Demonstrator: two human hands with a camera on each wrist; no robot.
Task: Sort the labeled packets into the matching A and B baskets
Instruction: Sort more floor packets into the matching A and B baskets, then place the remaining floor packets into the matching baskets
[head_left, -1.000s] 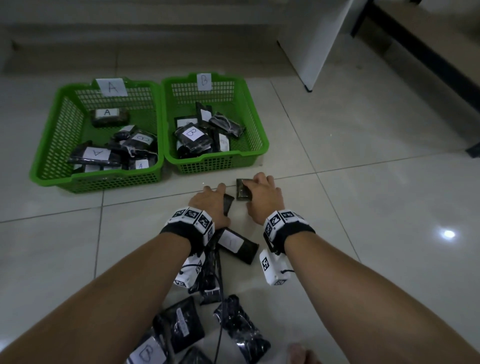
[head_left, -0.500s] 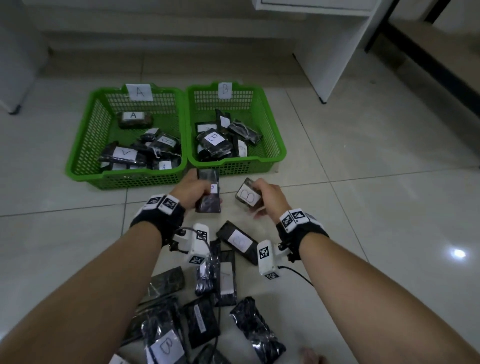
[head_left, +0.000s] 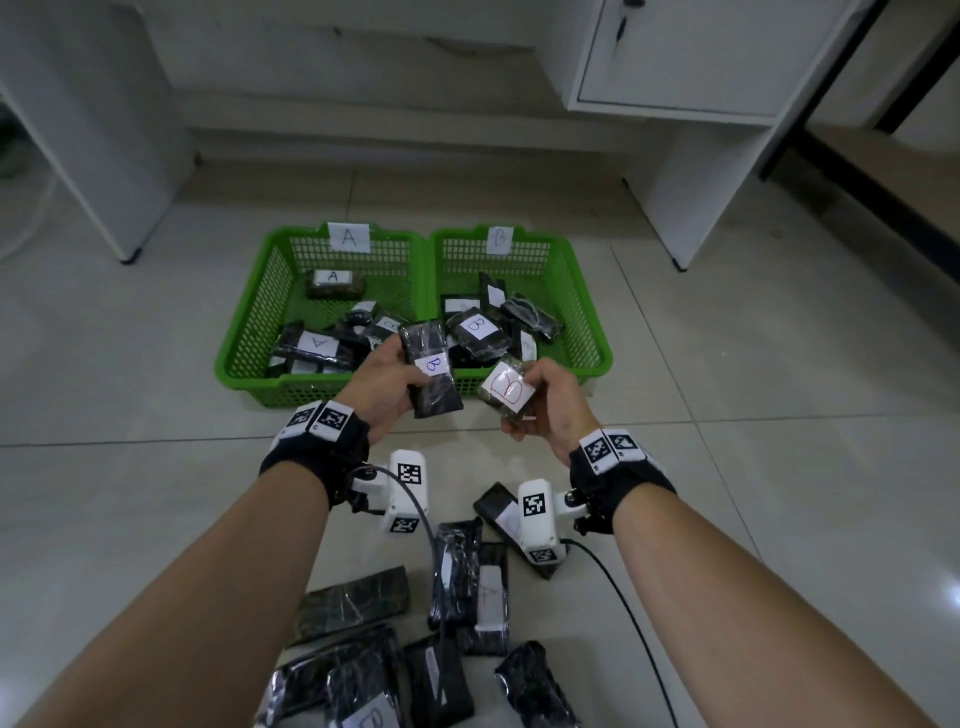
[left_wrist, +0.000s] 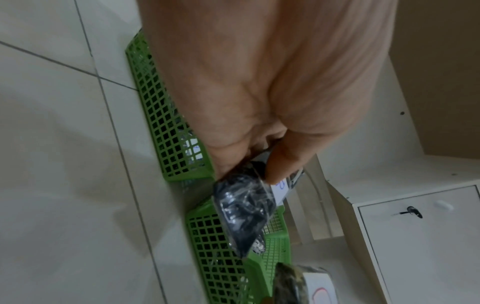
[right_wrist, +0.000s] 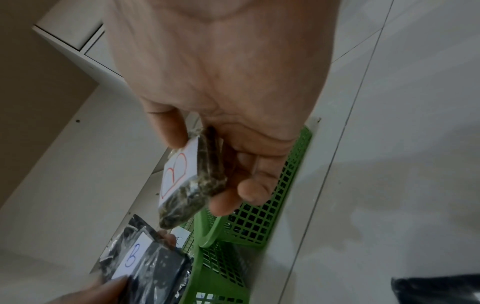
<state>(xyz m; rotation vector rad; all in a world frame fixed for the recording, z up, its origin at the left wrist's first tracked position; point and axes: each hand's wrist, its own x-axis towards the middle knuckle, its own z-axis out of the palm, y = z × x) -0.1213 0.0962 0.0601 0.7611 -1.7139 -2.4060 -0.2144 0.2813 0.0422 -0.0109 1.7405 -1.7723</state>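
Observation:
Two green baskets stand side by side on the tiled floor: basket A (head_left: 244, 332) on the left, basket B (head_left: 587, 322) on the right, each with several labeled dark packets inside. My left hand (head_left: 382, 387) grips a black packet with a blue B label (head_left: 431, 371), thumb on its face (left_wrist: 244, 207). My right hand (head_left: 550, 405) holds a smaller dark packet with a red B label (head_left: 506, 389) between thumb and fingers (right_wrist: 192, 185). Both packets hang in the air in front of the near rims of the baskets.
Several more dark packets (head_left: 467, 587) lie on the floor under my wrists, one labeled A. A white cabinet (head_left: 691, 67) stands behind basket B, and a white panel (head_left: 98, 124) behind basket A. Bare tile lies to both sides.
Both hands have picked their packets off the floor, raised them and turned them label up toward the baskets. My view has tilted up and back.

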